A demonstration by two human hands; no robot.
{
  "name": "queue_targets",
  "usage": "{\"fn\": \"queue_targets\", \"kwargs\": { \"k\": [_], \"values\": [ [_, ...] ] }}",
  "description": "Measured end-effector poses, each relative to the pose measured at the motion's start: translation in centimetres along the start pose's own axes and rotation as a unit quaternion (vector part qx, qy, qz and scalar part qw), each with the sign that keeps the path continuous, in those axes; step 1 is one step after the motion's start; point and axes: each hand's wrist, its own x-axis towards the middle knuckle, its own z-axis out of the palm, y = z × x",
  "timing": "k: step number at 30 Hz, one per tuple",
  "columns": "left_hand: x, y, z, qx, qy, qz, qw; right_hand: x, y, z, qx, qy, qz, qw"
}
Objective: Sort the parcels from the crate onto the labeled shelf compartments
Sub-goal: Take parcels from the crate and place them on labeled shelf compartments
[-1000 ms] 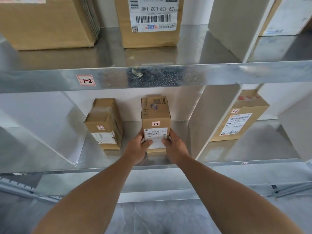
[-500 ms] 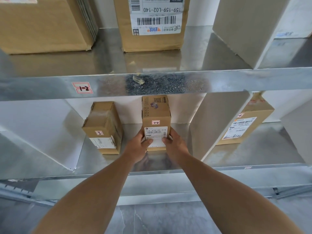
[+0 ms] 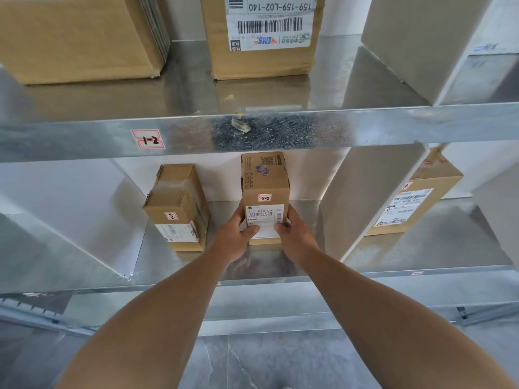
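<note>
Left hand (image 3: 234,237) and right hand (image 3: 295,235) each have a closed grip on the upright 2-2 parcel (image 3: 265,178); thumbs cover its label's (image 3: 264,216) lower corners, fingers (image 3: 240,214) mostly hidden behind it.

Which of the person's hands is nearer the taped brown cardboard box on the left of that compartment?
Left. The left hand grips the labelled brown parcel on the side facing the taped brown cardboard box, apart from it; the right hand grips the opposite side.
</note>
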Motion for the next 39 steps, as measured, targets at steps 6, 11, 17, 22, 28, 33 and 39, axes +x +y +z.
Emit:
{"fn": "queue_targets", "kwargs": {
  "k": [6,11,17,22,28,33,39],
  "values": [
    [-0.9,0.4,0.1,-0.001,0.015,0.003,1.000,-0.4,-0.4,-0.5,0.013,-0.034,0.016,0.999],
    [-1.4,0.5,0.3,-0.049,0.027,-0.021,0.998,-1.2,-0.7,-0.9,0.026,-0.031,0.047,0.998],
    [-2.5,0.4,0.2,-0.024,0.055,-0.021,0.998,-3.0,-0.7,-1.1,0.013,-0.012,0.055,0.998],
    [-4.2,0.1,-0.5,-0.003,0.083,0.009,0.997,-5.3,-1.1,-1.1,-0.043,0.009,0.049,0.998],
    [-6.9,-0.3,-1.4,0.012,0.088,0.038,0.995,-8.7,-2.0,-0.5,-0.084,0.017,0.019,0.996],
    [-9.6,-0.4,-2.4,0.069,0.129,0.080,0.986,-11.9,-3.0,0.3,-0.169,0.043,-0.036,0.984],
    [-11.9,-0.9,-2.7,0.111,0.159,0.093,0.977,-15.2,-3.3,0.1,-0.253,0.051,-0.095,0.961]
  ]
}}
